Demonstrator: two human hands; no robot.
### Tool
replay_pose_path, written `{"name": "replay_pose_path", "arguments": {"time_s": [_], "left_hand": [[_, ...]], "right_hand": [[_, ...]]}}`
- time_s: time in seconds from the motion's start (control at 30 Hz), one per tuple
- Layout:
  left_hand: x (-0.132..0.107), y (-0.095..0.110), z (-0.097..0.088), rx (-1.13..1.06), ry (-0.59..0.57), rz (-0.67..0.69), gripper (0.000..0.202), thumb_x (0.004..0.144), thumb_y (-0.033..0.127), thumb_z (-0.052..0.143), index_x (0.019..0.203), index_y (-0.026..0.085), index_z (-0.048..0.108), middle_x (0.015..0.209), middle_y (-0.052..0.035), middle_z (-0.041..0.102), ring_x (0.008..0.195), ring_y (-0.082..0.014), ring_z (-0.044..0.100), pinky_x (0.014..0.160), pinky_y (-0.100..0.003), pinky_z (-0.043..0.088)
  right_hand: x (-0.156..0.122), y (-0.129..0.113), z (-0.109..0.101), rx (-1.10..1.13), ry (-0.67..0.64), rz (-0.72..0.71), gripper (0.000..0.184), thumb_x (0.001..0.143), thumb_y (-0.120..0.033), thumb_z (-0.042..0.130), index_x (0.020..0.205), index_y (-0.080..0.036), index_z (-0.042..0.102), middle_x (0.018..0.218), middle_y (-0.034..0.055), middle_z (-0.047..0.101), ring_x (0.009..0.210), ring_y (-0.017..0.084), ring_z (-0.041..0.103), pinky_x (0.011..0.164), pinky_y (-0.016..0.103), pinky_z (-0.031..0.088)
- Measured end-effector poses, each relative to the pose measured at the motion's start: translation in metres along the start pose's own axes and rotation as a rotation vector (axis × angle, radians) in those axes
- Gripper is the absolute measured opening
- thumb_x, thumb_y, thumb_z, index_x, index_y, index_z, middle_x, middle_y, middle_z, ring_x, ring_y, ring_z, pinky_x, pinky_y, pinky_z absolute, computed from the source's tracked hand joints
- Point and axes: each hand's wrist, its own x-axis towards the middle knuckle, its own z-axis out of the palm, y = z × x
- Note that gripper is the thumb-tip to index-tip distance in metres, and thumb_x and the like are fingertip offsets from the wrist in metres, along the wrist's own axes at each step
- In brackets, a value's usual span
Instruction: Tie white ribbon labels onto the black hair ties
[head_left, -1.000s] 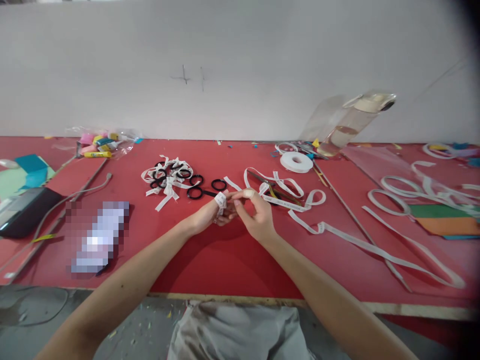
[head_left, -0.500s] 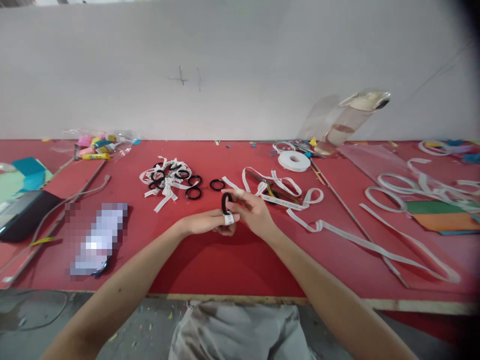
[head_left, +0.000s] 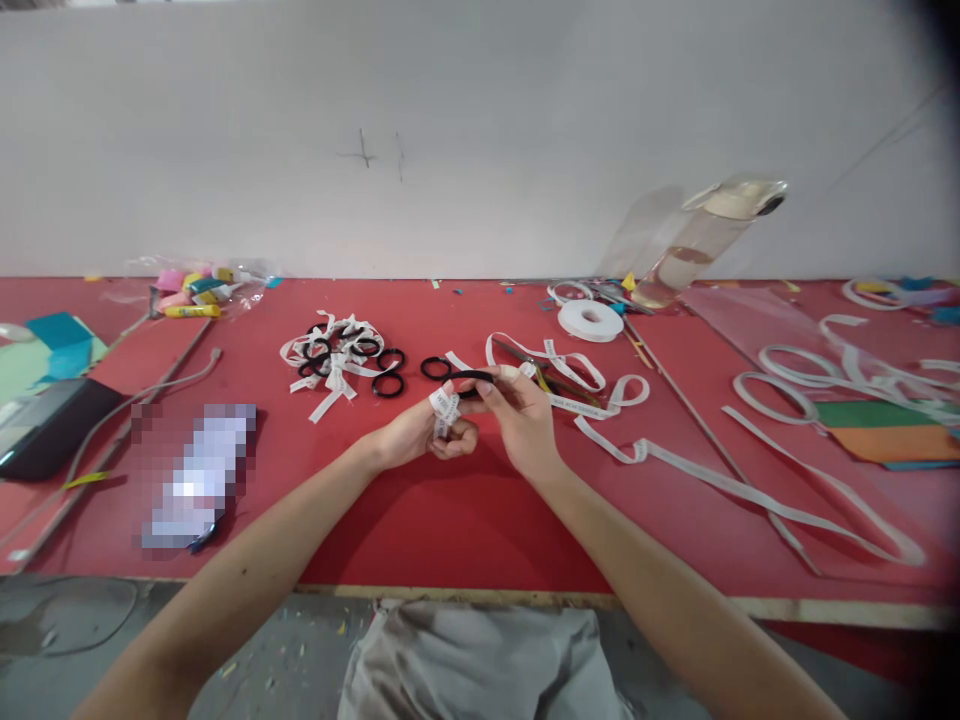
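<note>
Above the red table, a black hair tie [head_left: 474, 377] is stretched flat between my two hands. My right hand [head_left: 527, 420] pinches its right end between thumb and fingers. A printed white ribbon [head_left: 444, 408] wraps over the fingers of my left hand [head_left: 409, 434], which is closed on it at the tie's left end. Part of the tie is hidden by fingers. Just beyond lies another black hair tie [head_left: 434, 369]. To the left is a pile of hair ties with white ribbons [head_left: 341, 352]. Scissors [head_left: 559, 382] lie among loose ribbon right of my right hand.
A white ribbon roll [head_left: 591, 321] and a leaning water bottle [head_left: 694, 250] stand at the back right. A long ribbon [head_left: 720, 484] trails rightward. At left are a blurred-out phone-like object [head_left: 201, 478], a dark device [head_left: 56, 432] with a cable, and bagged coloured items [head_left: 196, 290].
The hair tie has turned from upright to nearly level and looks stretched. My left hand has rotated and risen, showing more ribbon; my right hand has shifted slightly right.
</note>
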Motion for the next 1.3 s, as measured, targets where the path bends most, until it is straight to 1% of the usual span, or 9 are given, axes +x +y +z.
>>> {"name": "replay_pose_path", "arguments": {"time_s": [0.27, 0.47, 0.57, 0.8, 0.9, 1.03, 1.1, 1.17, 1.3], "left_hand": [[0.001, 0.002, 0.001, -0.081, 0.049, 0.04, 0.08, 0.087, 0.078, 0.018, 0.109, 0.012, 0.059, 0.054, 0.0042, 0.038, 0.046, -0.0091, 0.019, 0.049, -0.024, 0.014], [0.005, -0.002, -0.001, -0.059, 0.177, 0.066, 0.07, 0.087, 0.078, 0.018, 0.072, 0.017, 0.048, 0.056, 0.0029, 0.038, 0.046, -0.0077, 0.019, 0.047, -0.024, 0.014], [0.006, -0.006, -0.003, -0.006, 0.231, 0.072, 0.069, 0.088, 0.077, 0.016, 0.062, 0.017, 0.041, 0.058, 0.0026, 0.036, 0.047, -0.0066, 0.018, 0.047, -0.024, 0.014], [0.01, -0.015, -0.007, 0.0, 0.374, 0.121, 0.061, 0.093, 0.069, 0.025, 0.072, 0.017, 0.048, 0.062, 0.0018, 0.039, 0.051, -0.0083, 0.023, 0.048, -0.023, 0.018], [0.011, -0.015, -0.004, -0.052, 0.402, 0.147, 0.057, 0.093, 0.067, 0.03, 0.081, 0.017, 0.055, 0.063, 0.0016, 0.041, 0.051, -0.0085, 0.025, 0.049, -0.022, 0.019], [0.01, -0.01, 0.004, -0.134, 0.422, 0.169, 0.053, 0.091, 0.065, 0.038, 0.095, 0.016, 0.06, 0.064, 0.0021, 0.042, 0.051, -0.0082, 0.027, 0.049, -0.021, 0.017], [0.01, -0.007, 0.007, -0.163, 0.432, 0.181, 0.051, 0.091, 0.064, 0.042, 0.095, 0.017, 0.059, 0.064, 0.0025, 0.042, 0.051, -0.008, 0.027, 0.049, -0.021, 0.017], [0.01, -0.006, 0.009, -0.185, 0.453, 0.192, 0.049, 0.091, 0.063, 0.043, 0.091, 0.017, 0.058, 0.064, 0.0032, 0.041, 0.051, -0.0078, 0.027, 0.049, -0.021, 0.018], [0.011, -0.008, 0.01, -0.217, 0.532, 0.164, 0.048, 0.09, 0.064, 0.047, 0.078, 0.018, 0.049, 0.06, 0.0049, 0.037, 0.051, -0.0078, 0.027, 0.048, -0.021, 0.019]], "right_hand": [[0.001, 0.002, -0.003, -0.131, 0.025, -0.087, 0.021, 0.086, -0.044, 0.069, 0.093, -0.024, 0.069, 0.089, 0.0023, 0.073, 0.084, 0.02, 0.073, 0.077, 0.037, 0.064], [-0.001, -0.001, -0.004, -0.227, -0.066, -0.158, 0.016, 0.09, -0.035, 0.065, 0.1, -0.026, 0.073, 0.106, 0.0036, 0.073, 0.104, 0.021, 0.07, 0.094, 0.039, 0.057], [-0.002, -0.002, -0.004, -0.276, -0.089, -0.203, 0.019, 0.093, -0.032, 0.06, 0.108, -0.028, 0.072, 0.112, 0.0039, 0.071, 0.109, 0.021, 0.067, 0.098, 0.042, 0.054], [0.0, -0.002, -0.006, -0.56, -0.026, -0.316, 0.026, 0.094, -0.027, 0.059, 0.117, -0.031, 0.069, 0.102, 0.0038, 0.064, 0.101, 0.021, 0.062, 0.095, 0.043, 0.051], [-0.002, -0.001, -0.004, -0.573, 0.032, -0.325, 0.03, 0.091, -0.029, 0.063, 0.121, -0.03, 0.063, 0.098, 0.0035, 0.063, 0.095, 0.021, 0.062, 0.093, 0.042, 0.052], [-0.003, -0.003, -0.003, -0.564, 0.101, -0.461, 0.019, 0.086, -0.026, 0.069, 0.103, -0.026, 0.062, 0.101, 0.0049, 0.06, 0.094, 0.021, 0.061, 0.087, 0.041, 0.054], [-0.003, -0.005, -0.004, -0.632, 0.05, -0.585, 0.008, 0.086, -0.02, 0.067, 0.089, -0.026, 0.063, 0.099, 0.0043, 0.059, 0.095, 0.021, 0.061, 0.086, 0.041, 0.053], [-0.002, -0.007, -0.005, -0.69, -0.055, -0.689, 0.014, 0.087, -0.013, 0.063, 0.083, -0.027, 0.066, 0.099, 0.0038, 0.06, 0.096, 0.021, 0.062, 0.085, 0.042, 0.052], [-0.001, -0.006, -0.005, -0.758, -0.181, -0.711, 0.023, 0.088, -0.013, 0.06, 0.095, -0.031, 0.071, 0.101, 0.005, 0.063, 0.1, 0.024, 0.061, 0.086, 0.046, 0.051]]}}
